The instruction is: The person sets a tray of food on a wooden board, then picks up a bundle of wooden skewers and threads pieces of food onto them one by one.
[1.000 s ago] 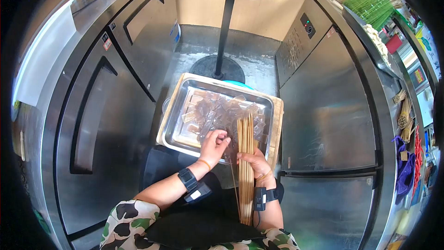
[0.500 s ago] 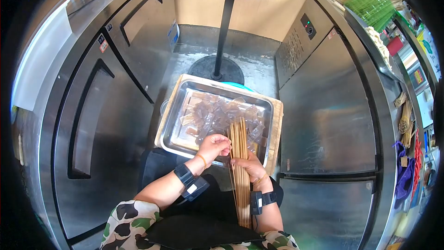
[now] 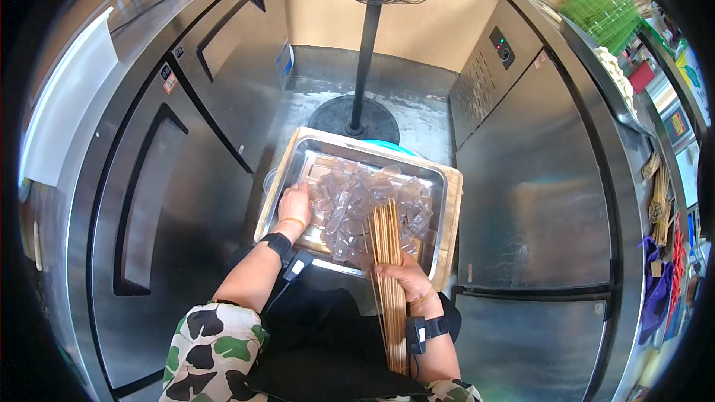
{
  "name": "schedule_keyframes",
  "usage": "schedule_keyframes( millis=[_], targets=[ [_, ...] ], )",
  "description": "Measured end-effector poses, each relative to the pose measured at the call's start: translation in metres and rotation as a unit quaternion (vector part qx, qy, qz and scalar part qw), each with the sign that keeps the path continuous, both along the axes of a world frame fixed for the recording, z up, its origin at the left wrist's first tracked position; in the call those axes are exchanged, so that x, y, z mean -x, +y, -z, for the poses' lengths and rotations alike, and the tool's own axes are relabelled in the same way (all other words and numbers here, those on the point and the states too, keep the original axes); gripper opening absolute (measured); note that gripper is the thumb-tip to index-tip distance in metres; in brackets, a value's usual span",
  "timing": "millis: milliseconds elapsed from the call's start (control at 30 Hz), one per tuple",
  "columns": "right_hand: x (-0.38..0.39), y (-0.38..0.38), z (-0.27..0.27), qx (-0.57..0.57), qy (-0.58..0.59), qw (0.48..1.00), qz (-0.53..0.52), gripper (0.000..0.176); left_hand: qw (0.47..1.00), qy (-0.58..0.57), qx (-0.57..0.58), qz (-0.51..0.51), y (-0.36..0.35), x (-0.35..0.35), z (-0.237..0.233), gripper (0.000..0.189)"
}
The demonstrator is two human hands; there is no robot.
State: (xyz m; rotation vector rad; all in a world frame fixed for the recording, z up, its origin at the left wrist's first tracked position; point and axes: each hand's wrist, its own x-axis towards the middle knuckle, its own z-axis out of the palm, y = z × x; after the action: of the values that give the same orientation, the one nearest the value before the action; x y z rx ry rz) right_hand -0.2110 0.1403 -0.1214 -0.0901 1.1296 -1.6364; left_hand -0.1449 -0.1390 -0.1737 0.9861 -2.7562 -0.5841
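Note:
My right hand (image 3: 406, 275) is wrapped around a thick bundle of thin wooden skewers (image 3: 389, 290), held upright-slanted with the tips over the tray's front edge. My left hand (image 3: 295, 205) is at the left side of a metal tray (image 3: 302, 150), its fingers curled downward; what they hold, if anything, is hidden. Inside the tray lie several glossy, translucent brownish flat pieces (image 3: 350, 205), heaped mostly in the middle and right.
Beneath the tray shows a wooden board (image 3: 449, 216). A black fan stand (image 3: 365, 67) rises behind it. Steel cabinets flank me at left (image 3: 179, 201) and right (image 3: 532, 179). More skewers (image 3: 659, 197) lie on the right counter.
My left hand has moved from beside the skewer tips leftward to the tray's left side. The right hand keeps its hold on the skewer bundle. The view has shifted slightly.

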Motion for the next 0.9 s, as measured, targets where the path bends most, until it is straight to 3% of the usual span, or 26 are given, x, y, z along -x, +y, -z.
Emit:
schedule_keyframes(
  millis=[100,200,300,333,500,700,900],
  targets=[
    [0.001,-0.001,0.004,-0.006,0.011,1.0,-0.013,0.043,0.993,-0.091,-0.076,0.004,-0.001,0.009,-0.006,0.022],
    [0.002,-0.001,0.008,-0.009,0.019,1.0,-0.017,0.043,0.996,-0.068,-0.001,0.054,0.005,0.003,-0.001,0.022],
    [0.0,-0.002,0.011,-0.016,0.018,1.0,-0.004,0.043,0.99,0.041,0.086,0.104,0.018,-0.01,-0.011,0.018],
    [0.0,-0.001,0.012,-0.013,0.015,1.0,-0.008,0.043,0.989,0.021,0.103,0.107,0.018,-0.01,-0.007,0.017],
    [-0.001,-0.002,0.009,-0.004,0.021,1.0,-0.019,0.042,0.982,-0.071,0.158,0.075,0.007,-0.002,0.008,0.018],
    [-0.001,-0.004,0.0,-0.01,0.033,0.999,-0.015,0.042,0.99,-0.076,0.106,0.05,0.013,-0.008,-0.016,0.018],
    [-0.001,-0.01,0.001,-0.009,0.047,0.999,-0.021,0.039,0.99,0.007,0.122,0.069,0.018,-0.022,-0.004,0.009]
  ],
)
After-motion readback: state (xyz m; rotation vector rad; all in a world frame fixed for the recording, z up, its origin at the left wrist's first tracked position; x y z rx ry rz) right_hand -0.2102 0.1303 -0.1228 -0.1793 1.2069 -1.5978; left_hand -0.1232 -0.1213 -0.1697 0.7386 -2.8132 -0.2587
